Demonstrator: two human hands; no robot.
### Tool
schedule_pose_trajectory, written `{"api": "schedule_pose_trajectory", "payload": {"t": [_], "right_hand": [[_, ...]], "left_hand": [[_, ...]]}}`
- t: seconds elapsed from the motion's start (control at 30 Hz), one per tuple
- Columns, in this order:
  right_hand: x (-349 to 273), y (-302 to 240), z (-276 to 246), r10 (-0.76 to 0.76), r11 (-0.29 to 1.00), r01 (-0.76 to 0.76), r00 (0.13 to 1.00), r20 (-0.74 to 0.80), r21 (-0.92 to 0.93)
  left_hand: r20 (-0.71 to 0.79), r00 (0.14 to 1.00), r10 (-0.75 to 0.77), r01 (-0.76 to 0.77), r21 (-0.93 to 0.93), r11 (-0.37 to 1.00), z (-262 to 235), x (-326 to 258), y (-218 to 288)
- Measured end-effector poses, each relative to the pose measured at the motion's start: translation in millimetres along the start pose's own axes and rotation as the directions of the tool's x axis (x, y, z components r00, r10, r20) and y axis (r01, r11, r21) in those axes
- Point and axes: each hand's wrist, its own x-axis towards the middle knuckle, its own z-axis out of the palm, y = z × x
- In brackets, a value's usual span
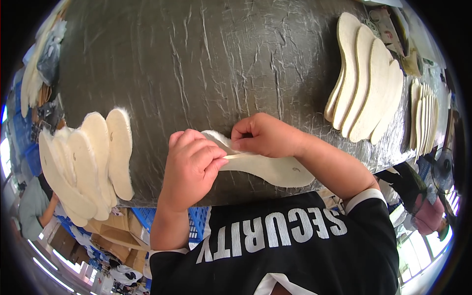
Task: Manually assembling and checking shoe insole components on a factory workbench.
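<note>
A cream fleece insole (275, 172) lies near the table's front edge, its smooth side up with a small dark mark at the right end. My left hand (191, 164) is closed on its left part, thumb and fingertips pinching the upper edge. Just to the right, my right hand (265, 136) has its fingers curled and pinched at a fluffy white strip (216, 136) beside the same edge. Whether that strip is a folded part of the insole or a second one, I cannot tell; my fingers hide the join.
Several loose insoles (78, 162) fan out at the left of the dark, wrinkled table cover (196, 64). More overlap in a row (364, 78) at the far right, with a stack (424, 118) beyond. A blue crate (198, 221) and cardboard boxes (118, 228) stand below the front edge.
</note>
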Motion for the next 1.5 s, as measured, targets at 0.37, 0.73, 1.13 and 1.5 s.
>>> {"api": "schedule_pose_trajectory", "payload": {"t": [0.37, 0.73, 1.13, 1.5], "right_hand": [[-8, -5, 0, -0.057, 0.998, 0.056, 0.998, -0.033, -0.013], [-22, -14, 10, -0.101, 0.974, 0.074, 0.988, -0.119, -0.215], [-22, -10, 16, -0.279, 0.878, 0.134, 0.923, -0.264, -0.460], [-7, -10, 23, -0.314, 0.912, 0.219, 0.917, -0.247, -0.346]], "left_hand": [[-0.014, 0.998, -0.064, 0.063, -0.039, 0.997, 4, 7, -7], [0.235, 0.942, -0.239, 0.309, -0.331, 0.892, -16, 6, -38], [0.318, 0.871, -0.374, 0.482, -0.412, 0.774, -13, 2, -28], [0.204, 0.921, -0.332, 0.386, -0.377, 0.842, -15, 3, -15]]}}
